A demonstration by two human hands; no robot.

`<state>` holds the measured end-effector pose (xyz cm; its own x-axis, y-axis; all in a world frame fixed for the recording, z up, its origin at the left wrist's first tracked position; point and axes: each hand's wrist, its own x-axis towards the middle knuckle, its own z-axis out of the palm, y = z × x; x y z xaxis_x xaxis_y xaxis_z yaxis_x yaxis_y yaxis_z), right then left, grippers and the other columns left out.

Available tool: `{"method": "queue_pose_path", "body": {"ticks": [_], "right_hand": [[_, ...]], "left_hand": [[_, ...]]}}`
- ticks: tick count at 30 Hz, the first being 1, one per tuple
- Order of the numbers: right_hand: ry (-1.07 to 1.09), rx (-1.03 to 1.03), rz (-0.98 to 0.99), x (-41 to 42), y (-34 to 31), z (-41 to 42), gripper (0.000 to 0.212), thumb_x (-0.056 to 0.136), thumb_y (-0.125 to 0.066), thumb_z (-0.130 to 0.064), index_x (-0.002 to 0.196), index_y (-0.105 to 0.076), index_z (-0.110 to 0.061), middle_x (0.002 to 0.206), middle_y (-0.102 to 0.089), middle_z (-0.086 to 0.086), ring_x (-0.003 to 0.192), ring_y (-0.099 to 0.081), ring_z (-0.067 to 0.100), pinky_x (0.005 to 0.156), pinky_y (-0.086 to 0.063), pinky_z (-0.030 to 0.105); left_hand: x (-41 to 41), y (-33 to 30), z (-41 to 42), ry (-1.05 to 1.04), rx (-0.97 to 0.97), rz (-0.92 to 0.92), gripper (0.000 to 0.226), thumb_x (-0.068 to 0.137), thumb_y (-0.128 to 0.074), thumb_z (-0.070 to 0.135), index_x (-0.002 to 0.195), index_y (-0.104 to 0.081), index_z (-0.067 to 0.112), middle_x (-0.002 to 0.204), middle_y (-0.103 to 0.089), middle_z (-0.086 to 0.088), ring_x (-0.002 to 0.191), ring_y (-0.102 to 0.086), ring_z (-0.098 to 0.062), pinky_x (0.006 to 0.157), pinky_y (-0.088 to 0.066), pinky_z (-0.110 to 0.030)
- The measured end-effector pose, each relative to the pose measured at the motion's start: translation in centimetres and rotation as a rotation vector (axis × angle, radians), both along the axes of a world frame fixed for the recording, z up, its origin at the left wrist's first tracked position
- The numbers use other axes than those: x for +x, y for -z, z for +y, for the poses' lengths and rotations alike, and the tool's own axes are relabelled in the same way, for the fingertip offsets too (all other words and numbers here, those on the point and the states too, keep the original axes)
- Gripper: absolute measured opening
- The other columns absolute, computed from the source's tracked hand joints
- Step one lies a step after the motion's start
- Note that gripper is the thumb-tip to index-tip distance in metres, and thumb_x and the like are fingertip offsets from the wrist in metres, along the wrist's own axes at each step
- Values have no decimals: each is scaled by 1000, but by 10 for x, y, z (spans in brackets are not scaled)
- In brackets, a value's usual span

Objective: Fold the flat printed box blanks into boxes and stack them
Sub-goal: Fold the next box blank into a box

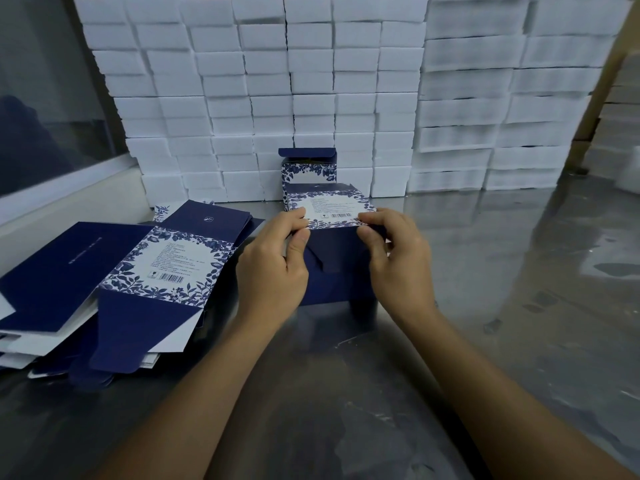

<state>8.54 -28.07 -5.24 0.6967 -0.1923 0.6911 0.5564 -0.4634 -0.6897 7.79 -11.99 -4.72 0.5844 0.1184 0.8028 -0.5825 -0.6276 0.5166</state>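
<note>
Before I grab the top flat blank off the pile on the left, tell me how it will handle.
The top blank looks like thin creased card, so it will probably flex and hinge at the folds when lifted by one edge. It is likely very light. Lying loose and skewed on the pile of blanks, it may slide or drag neighbours along.

The single head-worn view looks forward and down, close over the shiny grey metal table [485,306], facing the wall of stacked white foam blocks [277,81] beyond.

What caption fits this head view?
Both hands, left hand and right hand, fold a printed box blank beside flat blanks.
</note>
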Motion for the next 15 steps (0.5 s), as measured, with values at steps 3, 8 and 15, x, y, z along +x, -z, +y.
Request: {"method": "queue_pose_path", "body": {"ticks": [3,8,15], "right_hand": [[-26,44,3,0,-3,-2,13,93,-66,-4,100,-73,-14,107,-63,5,93,-60,6,83,-43,10],[-35,74,10,0,-5,-4,17,91,-71,-8,92,-71,-26,101,-63,-5,87,-59,-9,76,-40,4],[-34,190,58,4,0,-10,13,90,-74,-22,99,-70,-31,93,-69,-22,79,-68,-4,69,-52,16]], "left_hand": [[0,1,0,6,-5,-2,20,95,-54,16,108,-67,7,112,-71,2,96,-68,-24,77,-54,-47],[2,3,0,14,-18,-4,21,95,-52,20,103,-66,7,118,-69,4,100,-68,-22,79,-55,-46],[3,5,1,-12,-1,-35,11,97,-56,14,103,-64,9,121,-65,12,97,-67,-17,76,-55,-39]]}}
